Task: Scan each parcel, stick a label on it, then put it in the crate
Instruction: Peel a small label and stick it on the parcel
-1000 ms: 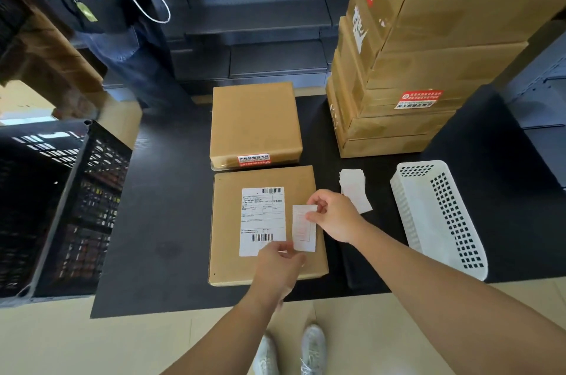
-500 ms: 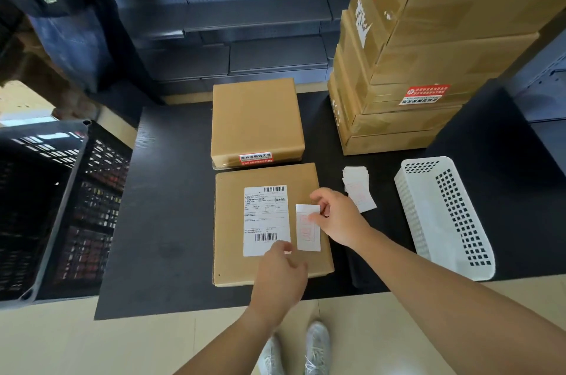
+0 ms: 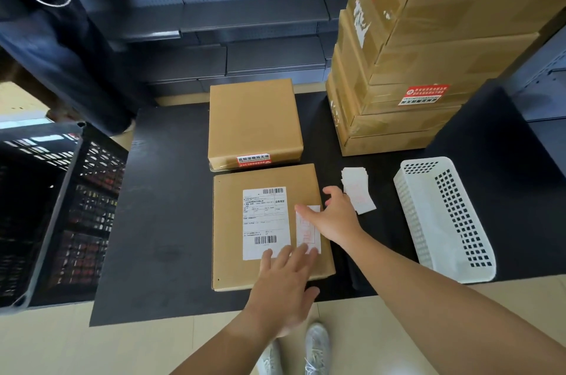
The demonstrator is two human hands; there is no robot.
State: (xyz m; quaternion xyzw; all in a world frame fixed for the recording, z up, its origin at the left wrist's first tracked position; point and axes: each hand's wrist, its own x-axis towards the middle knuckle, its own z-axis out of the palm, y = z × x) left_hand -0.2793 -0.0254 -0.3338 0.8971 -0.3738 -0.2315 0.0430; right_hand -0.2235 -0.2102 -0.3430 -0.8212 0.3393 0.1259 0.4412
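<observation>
A flat brown parcel (image 3: pixel 232 236) lies at the near edge of the black table (image 3: pixel 165 221). It carries a white shipping label (image 3: pixel 265 215) and, to its right, a small white label (image 3: pixel 307 232) with red print. My left hand (image 3: pixel 283 282) lies flat with straight fingers on the small label's lower end. My right hand (image 3: pixel 335 217) is spread open over the label's right edge and the parcel's right side. A second brown parcel (image 3: pixel 254 120) lies just behind the first. The black crate (image 3: pixel 61 209) stands at the left of the table.
A pile of small white labels (image 3: pixel 356 191) lies right of the parcel. A white perforated basket (image 3: pixel 444 215) stands at the right. A tall stack of brown cartons (image 3: pixel 413 68) fills the back right. A person in dark clothes (image 3: pixel 61 53) stands at the far left by grey shelving.
Both hands went from pinching the small label to lying flat and open on it. The label now lies stuck on the parcel beside the shipping label.
</observation>
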